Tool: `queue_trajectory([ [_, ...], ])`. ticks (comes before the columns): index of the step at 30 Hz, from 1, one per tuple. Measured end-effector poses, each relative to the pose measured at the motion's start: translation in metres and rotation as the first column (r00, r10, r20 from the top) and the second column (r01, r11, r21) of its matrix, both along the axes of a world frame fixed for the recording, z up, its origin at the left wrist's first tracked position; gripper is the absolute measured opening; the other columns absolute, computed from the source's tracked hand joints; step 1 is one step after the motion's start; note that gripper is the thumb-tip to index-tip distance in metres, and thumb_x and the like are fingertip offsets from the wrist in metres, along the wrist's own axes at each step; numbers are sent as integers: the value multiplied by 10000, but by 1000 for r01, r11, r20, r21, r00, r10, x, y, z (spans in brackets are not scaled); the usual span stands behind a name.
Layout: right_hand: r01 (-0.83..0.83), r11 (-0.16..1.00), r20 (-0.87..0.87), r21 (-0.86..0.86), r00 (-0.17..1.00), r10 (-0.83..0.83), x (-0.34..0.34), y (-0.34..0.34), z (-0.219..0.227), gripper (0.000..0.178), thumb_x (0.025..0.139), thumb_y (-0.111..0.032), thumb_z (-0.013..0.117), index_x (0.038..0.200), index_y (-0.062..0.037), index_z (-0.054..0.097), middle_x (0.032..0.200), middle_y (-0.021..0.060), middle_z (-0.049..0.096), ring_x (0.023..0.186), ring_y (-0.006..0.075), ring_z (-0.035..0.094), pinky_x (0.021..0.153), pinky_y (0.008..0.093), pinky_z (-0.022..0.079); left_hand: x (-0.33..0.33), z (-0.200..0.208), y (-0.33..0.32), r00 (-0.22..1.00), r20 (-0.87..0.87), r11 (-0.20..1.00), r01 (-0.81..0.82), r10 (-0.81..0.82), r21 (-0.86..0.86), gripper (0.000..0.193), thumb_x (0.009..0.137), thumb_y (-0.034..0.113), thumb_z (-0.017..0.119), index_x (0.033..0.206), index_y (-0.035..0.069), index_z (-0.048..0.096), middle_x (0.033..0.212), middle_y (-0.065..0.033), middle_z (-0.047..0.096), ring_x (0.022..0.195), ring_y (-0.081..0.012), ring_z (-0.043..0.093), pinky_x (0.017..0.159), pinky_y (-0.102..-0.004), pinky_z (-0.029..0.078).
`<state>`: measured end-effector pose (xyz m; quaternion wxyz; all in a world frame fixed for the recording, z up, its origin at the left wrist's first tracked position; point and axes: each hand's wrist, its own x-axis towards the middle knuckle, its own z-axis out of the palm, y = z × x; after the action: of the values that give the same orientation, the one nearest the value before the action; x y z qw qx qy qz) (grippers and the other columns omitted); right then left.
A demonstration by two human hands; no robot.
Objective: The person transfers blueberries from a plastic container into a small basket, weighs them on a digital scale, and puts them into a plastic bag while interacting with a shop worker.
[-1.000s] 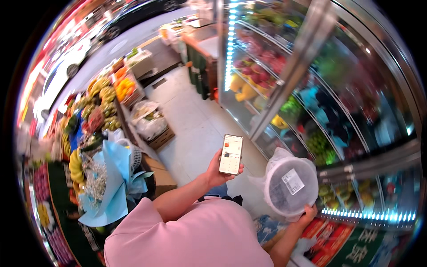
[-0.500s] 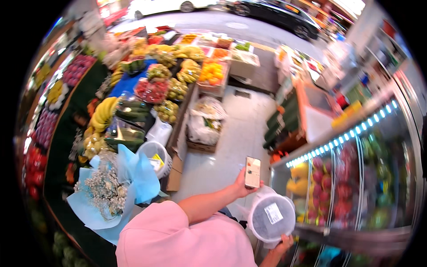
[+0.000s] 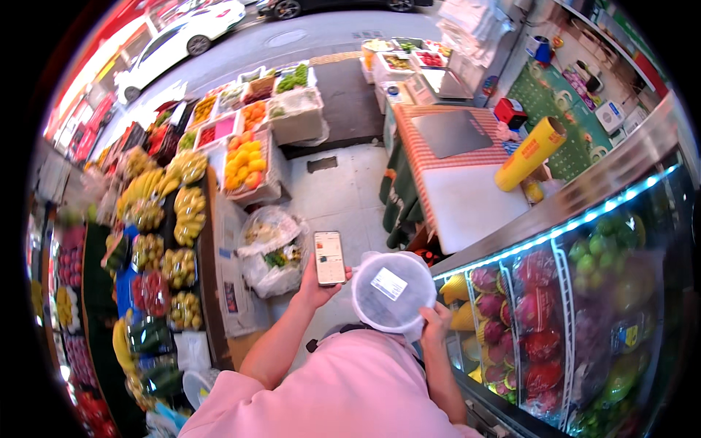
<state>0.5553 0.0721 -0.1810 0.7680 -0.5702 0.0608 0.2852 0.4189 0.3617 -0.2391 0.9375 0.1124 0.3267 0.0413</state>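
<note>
My left hand [image 3: 314, 289] is closed round a smartphone [image 3: 329, 258] with its lit screen facing up. Close beside it, my right hand [image 3: 436, 321] grips the rim of a round, translucent white plastic tub [image 3: 393, 310]. A white printed label [image 3: 388, 284] lies on the tub's round face. The left fingertips come near the tub's left edge; I cannot tell whether they touch it. Both hands are in front of my pink shirt [image 3: 328, 387].
On the left, a fruit stand holds bananas [image 3: 142, 191] and a crate of oranges [image 3: 244, 164]. A bag-lined box [image 3: 270, 255] sits on the floor. On the right are a glass-fronted fruit fridge [image 3: 540, 314], a counter with a white board [image 3: 475, 208] and a yellow roll [image 3: 531, 155].
My view has swung to the right, bringing the counter into fuller sight and the blue-wrapped bouquet mostly out of it. The phone and tub stay in my hands, now nearer the picture's middle.
</note>
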Motion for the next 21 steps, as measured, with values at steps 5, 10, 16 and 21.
queue_trajectory([
  [5,141,990,8,3,990,-141,108,73,-17,99,726,-26,622,649,-8,563,631,-39,503,552,51,410,509,237,295,115,18,78,996,-31,989,85,-82,124,828,901,743,230,1308,74,498,1161,-221,619,986,-341,662,544,-346,602],
  [10,369,927,-8,61,929,-369,209,129,-34,45,753,-22,600,743,19,584,712,-6,547,612,70,460,561,248,345,273,41,142,969,64,961,226,-238,159,795,931,699,209,1343,69,464,1167,-237,616,1000,-342,661,569,-343,619],
  [16,580,814,-93,11,811,-577,292,176,-82,98,782,-21,566,862,29,594,818,26,589,700,107,542,611,249,421,453,69,146,698,180,721,671,-693,174,830,929,709,164,1390,72,430,1167,-194,632,995,-319,666,599,-328,595],
  [21,531,628,302,-569,845,-441,305,177,-62,219,911,-140,583,1014,52,609,882,77,640,775,120,598,698,264,472,520,98,101,307,115,324,926,-945,195,782,938,699,144,1404,142,435,1136,-165,662,971,-287,683,540,-316,546],
])
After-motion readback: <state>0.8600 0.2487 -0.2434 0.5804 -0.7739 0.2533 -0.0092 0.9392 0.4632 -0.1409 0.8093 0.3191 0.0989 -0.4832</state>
